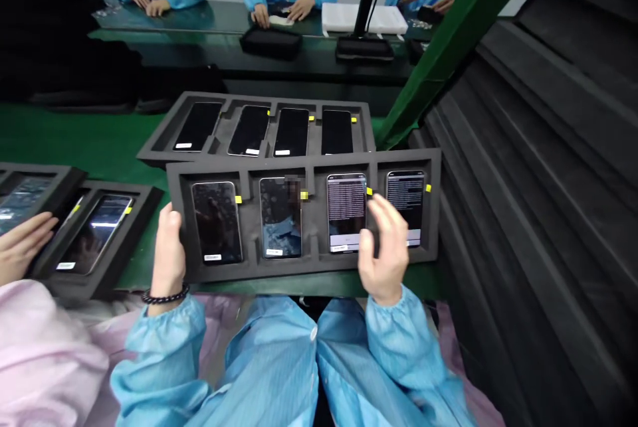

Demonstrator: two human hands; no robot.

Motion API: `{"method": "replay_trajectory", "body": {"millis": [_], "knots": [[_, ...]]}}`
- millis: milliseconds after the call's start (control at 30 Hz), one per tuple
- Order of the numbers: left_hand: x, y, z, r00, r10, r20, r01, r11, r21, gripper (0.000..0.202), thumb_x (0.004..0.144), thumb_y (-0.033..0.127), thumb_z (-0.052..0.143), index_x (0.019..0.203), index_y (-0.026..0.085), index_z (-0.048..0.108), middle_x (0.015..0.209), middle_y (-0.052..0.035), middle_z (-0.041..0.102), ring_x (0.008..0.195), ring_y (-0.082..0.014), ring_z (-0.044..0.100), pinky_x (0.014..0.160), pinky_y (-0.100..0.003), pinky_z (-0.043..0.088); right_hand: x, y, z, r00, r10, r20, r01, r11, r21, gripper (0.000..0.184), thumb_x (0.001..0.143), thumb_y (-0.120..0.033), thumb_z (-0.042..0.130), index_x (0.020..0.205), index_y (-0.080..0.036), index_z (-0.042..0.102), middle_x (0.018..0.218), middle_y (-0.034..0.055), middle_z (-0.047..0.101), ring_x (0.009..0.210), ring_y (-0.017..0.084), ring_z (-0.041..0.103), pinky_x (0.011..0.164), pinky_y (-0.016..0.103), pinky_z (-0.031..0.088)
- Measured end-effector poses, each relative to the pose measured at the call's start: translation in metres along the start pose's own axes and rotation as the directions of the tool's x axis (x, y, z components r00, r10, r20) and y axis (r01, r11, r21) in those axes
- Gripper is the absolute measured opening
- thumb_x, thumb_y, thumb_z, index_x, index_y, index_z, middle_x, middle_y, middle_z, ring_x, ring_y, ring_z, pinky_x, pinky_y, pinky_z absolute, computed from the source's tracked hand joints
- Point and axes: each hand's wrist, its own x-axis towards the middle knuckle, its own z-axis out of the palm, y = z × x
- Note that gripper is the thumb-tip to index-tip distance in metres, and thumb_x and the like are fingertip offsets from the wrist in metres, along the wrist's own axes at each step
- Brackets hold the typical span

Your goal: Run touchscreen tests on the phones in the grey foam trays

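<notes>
Okay, so the near black foam tray is the main thing here, right in front of the person, with four smartphones in its four slots. The two left phones have dark, reflective screens; the two right ones are lit up with lines of text. Yellow tags stick out by the phones' right edges.

The left hand, with a beaded bracelet on the wrist, is up against the tray's left end. Can't tell whether its fingers are pinching the edge, since they're mostly hidden. The right hand is over the tray's right half, in front of the last two phones, fingers loosely curled and close together, thumb apart, pinching nothing.

Just behind that tray there's a rear foam tray with four more dark phones. Left of it, a co-worker's hand is by other phone trays. Right of it, stacked black foam.
</notes>
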Motion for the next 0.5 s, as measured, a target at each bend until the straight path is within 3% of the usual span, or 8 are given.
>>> {"method": "replay_trajectory", "body": {"millis": [67, 100, 167, 233, 367, 500], "knots": [[-0.005, 0.019, 0.000, 0.996, -0.084, 0.014, 0.084, 0.996, 0.032, 0.085, 0.092, 0.073, 0.040, 0.154, 0.014, 0.038, 0.151, -0.0158, 0.054, 0.138, -0.0371, 0.053, 0.118, -0.054, 0.047, -0.004, -0.018, 0.025, 0.994, -0.035, 0.106, 0.036, 0.999, -0.010, 0.042, 0.098, -0.013, 0.050, 0.137, -0.026, 0.062, 0.146, 0.0108, 0.059, 0.137, 0.028, 0.055, 0.114, 0.051, 0.050], [-0.007, 0.029, 0.002, 0.994, -0.108, 0.008, 0.107, 0.991, 0.074, 0.100, 0.085, 0.077, 0.050, 0.157, 0.010, 0.032, 0.157, -0.0200, 0.046, 0.144, -0.0404, 0.046, 0.123, -0.057, 0.040, -0.006, -0.024, 0.038, 0.991, -0.035, 0.132, 0.039, 0.999, -0.027, 0.039, 0.098, -0.013, 0.050, 0.132, -0.025, 0.065, 0.147, 0.0108, 0.058, 0.139, 0.027, 0.053, 0.117, 0.052, 0.047], [-0.008, 0.049, 0.008, 0.997, -0.083, -0.011, 0.083, 0.980, 0.179, 0.124, 0.075, 0.081, 0.059, 0.160, 0.000, 0.017, 0.164, -0.0300, 0.027, 0.154, -0.0459, 0.028, 0.129, -0.061, 0.026, -0.012, -0.031, 0.059, 0.990, -0.004, 0.144, 0.016, 0.997, -0.081, 0.035, 0.098, -0.014, 0.051, 0.127, -0.023, 0.067, 0.151, 0.0121, 0.055, 0.142, 0.028, 0.050, 0.120, 0.057, 0.042], [-0.009, 0.066, 0.018, 0.998, -0.063, -0.009, 0.063, 0.967, 0.246, 0.132, 0.071, 0.081, 0.063, 0.160, -0.003, 0.013, 0.166, -0.0339, 0.014, 0.156, -0.0483, 0.018, 0.129, -0.064, 0.018, -0.016, -0.034, 0.074, 0.991, 0.018, 0.136, -0.001, 0.992, -0.126, 0.033, 0.098, -0.013, 0.051, 0.125, -0.021, 0.068, 0.152, 0.0135, 0.055, 0.143, 0.028, 0.048, 0.122, 0.060, 0.038], [-0.008, 0.082, 0.032, 0.990, -0.123, -0.064, 0.136, 0.952, 0.273, 0.122, 0.070, 0.063, 0.071, 0.160, 0.002, 0.016, 0.165, -0.0316, 0.019, 0.151, -0.0511, 0.024, 0.124, -0.070, 0.021, -0.022, -0.033, 0.081, 0.982, -0.047, 0.184, 0.069, 0.992, -0.111, 0.037, 0.095, -0.007, 0.053, 0.125, -0.023, 0.069, 0.148, 0.0111, 0.060, 0.142, 0.027, 0.049, 0.123, 0.061, 0.036], [-0.005, 0.086, 0.035, 0.983, -0.161, -0.093, 0.181, 0.943, 0.279, 0.110, 0.072, 0.047, 0.068, 0.160, 0.003, 0.018, 0.162, -0.0295, 0.027, 0.147, -0.0482, 0.030, 0.122, -0.066, 0.027, -0.024, -0.033, 0.080, 0.973, -0.097, 0.209, 0.114, 0.991, -0.069, 0.041, 0.093, -0.006, 0.054, 0.127, -0.025, 0.067, 0.149, 0.0093, 0.059, 0.141, 0.027, 0.049, 0.122, 0.062, 0.038]]}}
